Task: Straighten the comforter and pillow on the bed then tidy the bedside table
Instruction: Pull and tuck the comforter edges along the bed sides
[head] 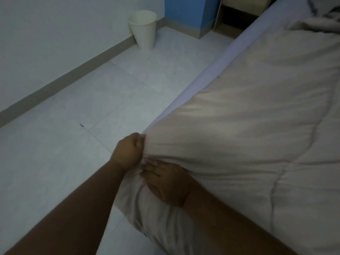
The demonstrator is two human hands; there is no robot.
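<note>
Beige quilted fabric fills the right half of the head view. The comforter (257,116) is spread over the bed, and its near corner is bunched toward 6 o'clock, where it overhangs the lavender sheet (211,76). That corner is gripped by the left hand (128,151), its fingers curled into a fist round the hem. Just beside it, toward 5 o'clock, the right hand (165,183) is laid on the cloth with fingers fairly straight, pressing rather than clutching.

The straightening is judged to be under way but unfinished. The middle of the comforter lies fairly flat, while creases fan out from the held corner and a rumpled heap (322,21) is left at 1 o'clock. Whether that heap is the pillow or gathered bedding cannot be told.

A wooden unit (239,15), perhaps the bedside table, is seen at 12 o'clock beside a blue panel (191,13). Its top is cut off by the frame, so nothing can be said of its tidying, which is presumed still to come. A white bin (142,29) is stood on the tiled floor (110,89) at 11 o'clock, against the wall.

The right thumb is hidden beneath the palm, the far side of the bed is cropped away, and fine detail is lost to dim, soft light.
</note>
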